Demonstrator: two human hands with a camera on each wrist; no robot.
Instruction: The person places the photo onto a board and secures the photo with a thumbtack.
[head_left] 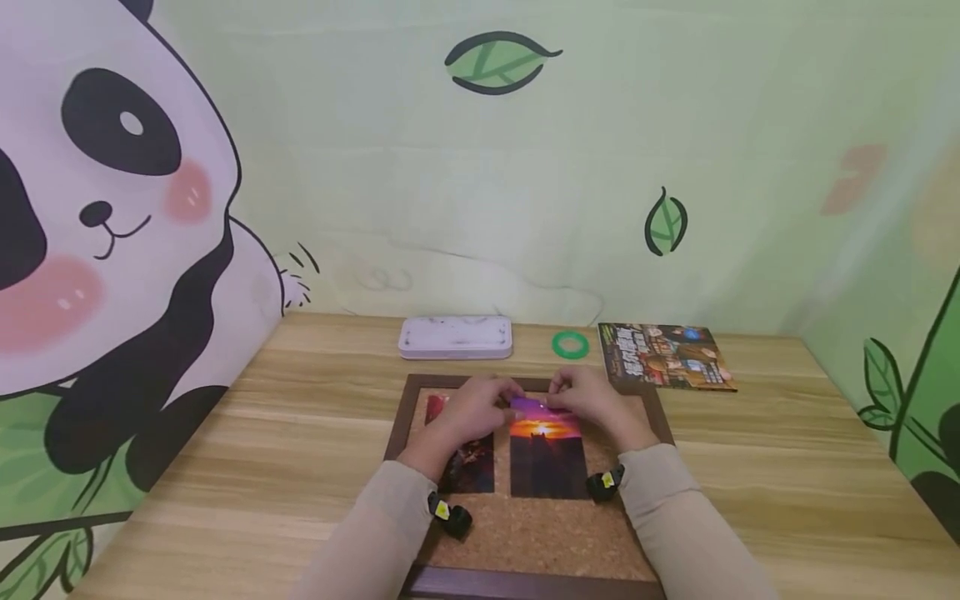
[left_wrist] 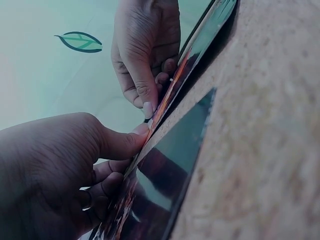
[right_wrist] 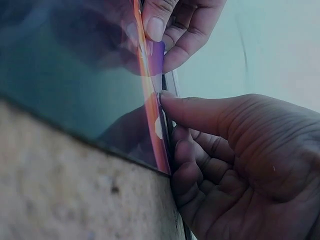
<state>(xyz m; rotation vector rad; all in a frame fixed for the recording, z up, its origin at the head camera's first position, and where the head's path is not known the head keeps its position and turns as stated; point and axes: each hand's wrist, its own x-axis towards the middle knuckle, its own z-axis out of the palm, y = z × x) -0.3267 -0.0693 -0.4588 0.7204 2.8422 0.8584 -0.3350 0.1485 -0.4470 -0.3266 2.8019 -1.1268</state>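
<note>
A sunset photo (head_left: pixel 546 458) with a purple top and dark lower half lies over the cork board (head_left: pixel 555 542). At its upper left corner my left hand (head_left: pixel 480 408) pinches the edge, thumb on top. My right hand (head_left: pixel 592 398) holds the upper right part of the same edge between thumb and curled fingers. In the left wrist view, a dark gap shows under one side of the photo. A tiny thing at the right thumb's tip is too small to make out. Left of the sunset photo, a second, dark photo (head_left: pixel 474 467) lies on the cork, partly hidden by my left hand.
The board's brown frame (head_left: pixel 532 581) rests on a wooden table (head_left: pixel 780 467). Behind it stand a white tin case (head_left: pixel 455 337), a green ring (head_left: pixel 557 345) and a colourful booklet (head_left: pixel 667 362). A panda-painted wall (head_left: pixel 337 167) closes off the back.
</note>
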